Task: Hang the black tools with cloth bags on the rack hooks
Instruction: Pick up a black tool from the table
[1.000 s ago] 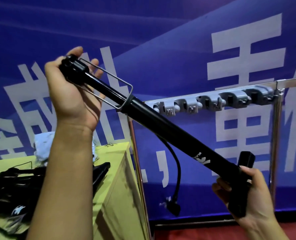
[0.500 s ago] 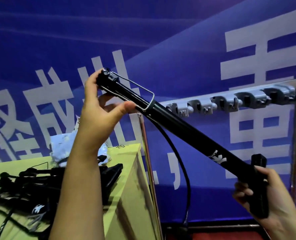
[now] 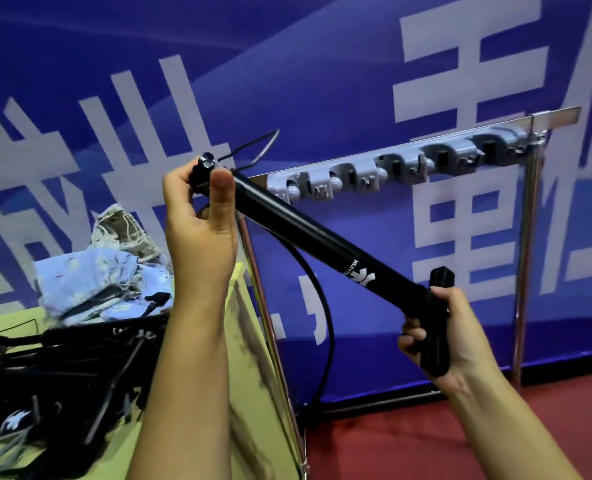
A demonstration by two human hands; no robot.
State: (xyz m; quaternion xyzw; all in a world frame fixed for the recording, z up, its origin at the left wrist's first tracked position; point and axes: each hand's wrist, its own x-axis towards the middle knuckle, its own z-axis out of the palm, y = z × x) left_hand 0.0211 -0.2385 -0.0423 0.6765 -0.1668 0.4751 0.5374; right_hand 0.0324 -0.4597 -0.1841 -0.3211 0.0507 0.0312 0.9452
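Black tool (image 3: 308,237) held slanted, 10-to-4 o'clock: top end pinched by left hand (image 3: 197,233), handle gripped by right hand (image 3: 439,337). Rack hooks (image 3: 391,168) behind, at 1 o'clock.

black tool (image 3: 308,237) | tilted, held at both ends | before grey rack hooks (image 3: 384,171)

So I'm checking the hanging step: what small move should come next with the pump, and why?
Probably lift the pump toward the rack and catch its wire loop on a hook. The left hand holds the top end, the right hand the handle, and the loop sticks up free, level with the grey hooks, which all look empty.
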